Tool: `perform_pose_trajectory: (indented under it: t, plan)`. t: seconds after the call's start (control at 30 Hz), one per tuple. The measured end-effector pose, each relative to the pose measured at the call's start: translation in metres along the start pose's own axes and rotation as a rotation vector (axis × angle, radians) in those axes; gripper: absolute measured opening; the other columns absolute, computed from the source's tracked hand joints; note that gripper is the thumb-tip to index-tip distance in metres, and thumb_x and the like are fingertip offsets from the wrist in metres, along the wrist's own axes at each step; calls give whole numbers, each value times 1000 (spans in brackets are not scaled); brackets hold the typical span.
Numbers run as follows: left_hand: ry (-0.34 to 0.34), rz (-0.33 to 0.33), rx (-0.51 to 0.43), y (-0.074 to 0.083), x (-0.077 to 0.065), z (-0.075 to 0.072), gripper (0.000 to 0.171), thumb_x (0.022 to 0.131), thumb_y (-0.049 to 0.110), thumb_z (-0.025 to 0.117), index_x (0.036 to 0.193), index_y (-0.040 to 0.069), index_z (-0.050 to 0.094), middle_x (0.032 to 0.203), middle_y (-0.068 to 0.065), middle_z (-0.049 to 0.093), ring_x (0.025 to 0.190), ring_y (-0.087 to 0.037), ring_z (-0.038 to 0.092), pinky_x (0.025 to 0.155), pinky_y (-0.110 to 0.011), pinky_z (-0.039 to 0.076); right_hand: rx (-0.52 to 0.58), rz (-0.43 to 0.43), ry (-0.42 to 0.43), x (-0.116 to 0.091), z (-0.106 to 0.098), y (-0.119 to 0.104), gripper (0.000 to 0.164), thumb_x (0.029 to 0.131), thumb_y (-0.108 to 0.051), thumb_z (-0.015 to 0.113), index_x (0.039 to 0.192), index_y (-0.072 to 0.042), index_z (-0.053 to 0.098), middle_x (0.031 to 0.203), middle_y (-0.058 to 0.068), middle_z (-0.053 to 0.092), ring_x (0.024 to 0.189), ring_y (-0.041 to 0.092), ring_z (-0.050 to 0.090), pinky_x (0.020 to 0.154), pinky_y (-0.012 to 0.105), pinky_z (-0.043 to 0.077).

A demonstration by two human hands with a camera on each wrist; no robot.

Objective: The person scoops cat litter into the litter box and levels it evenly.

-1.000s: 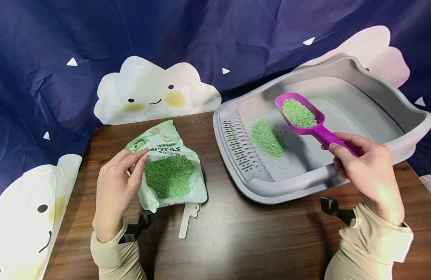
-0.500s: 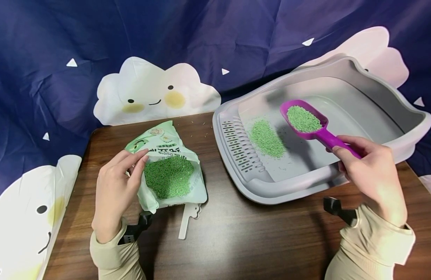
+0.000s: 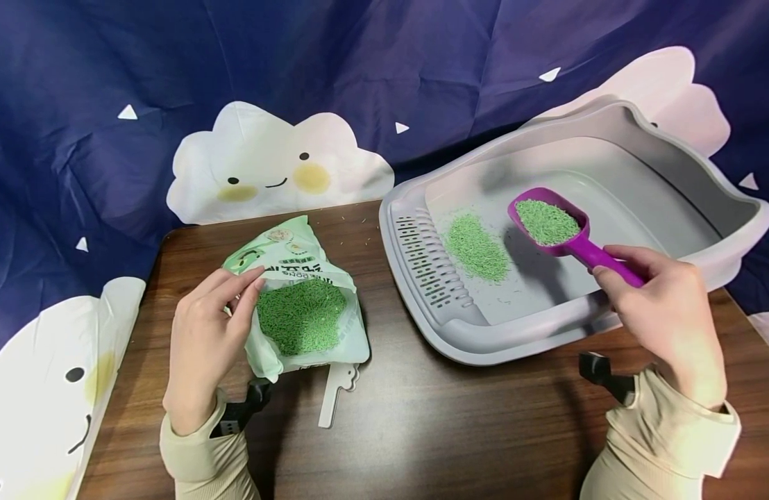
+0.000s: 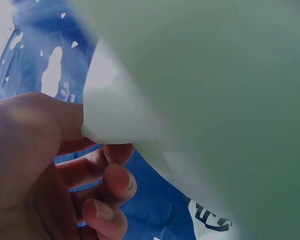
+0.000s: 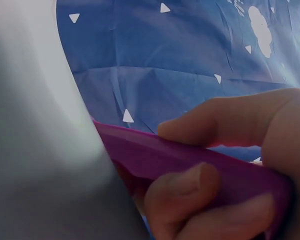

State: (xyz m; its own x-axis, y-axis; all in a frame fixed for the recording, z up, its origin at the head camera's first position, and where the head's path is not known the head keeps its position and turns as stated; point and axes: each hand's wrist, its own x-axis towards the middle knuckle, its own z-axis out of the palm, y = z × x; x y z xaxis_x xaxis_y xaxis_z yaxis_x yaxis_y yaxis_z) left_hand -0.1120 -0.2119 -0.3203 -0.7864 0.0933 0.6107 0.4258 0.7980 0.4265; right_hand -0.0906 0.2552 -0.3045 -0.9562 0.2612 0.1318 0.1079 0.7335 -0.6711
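Observation:
My right hand grips the handle of a purple scoop, fingers curled round it in the right wrist view. Green pellets fill the scoop's bowl, which hangs level over a grey litter box. On the box floor lies a small heap of green pellets. At the left, my left hand pinches the opened edge of a pale green bag, holding its mouth wide. More green pellets show inside the bag. In the left wrist view the bag's film hides much of the scene.
A flat white piece with a wavy edge sticks out from under the bag on the wooden table. The litter box has a slotted ledge at its left end. A dark blue cloth with cloud prints hangs behind the table.
My right hand has brought the loaded scoop slightly right and toward me, over the box. The left hand and the bag stay in place.

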Motion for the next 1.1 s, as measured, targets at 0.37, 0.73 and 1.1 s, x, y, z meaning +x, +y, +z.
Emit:
perform_pose_trajectory:
  t: [0.37, 0.73, 1.1]
  plan:
    - [-2, -4, 2, 1, 0, -1, 16, 85, 9, 72, 100, 6, 77, 65, 3, 53, 57, -1, 37, 53, -19, 28, -125, -28, 31, 0, 1, -1, 32, 87, -20, 66, 114, -5, 70, 68, -10, 60, 56, 2, 42, 52, 26, 32]
    - [2, -1, -3, 0, 0, 0, 15, 85, 9, 72, 99, 6, 77, 65, 3, 52, 57, 0, 37, 54, -19, 29, -170, -26, 57, -2, 1, -2, 32, 86, -20, 65, 115, -6, 70, 85, 20, 68, 57, 0, 40, 53, 26, 30]
    - [1, -1, -4, 0, 0, 0, 15, 85, 9, 72, 99, 5, 77, 64, 3, 52, 57, 0, 36, 53, -19, 28, -185, -33, 74, -2, 1, -4, 31, 85, -19, 65, 114, -7, 70, 84, 18, 68, 56, 2, 39, 51, 26, 30]
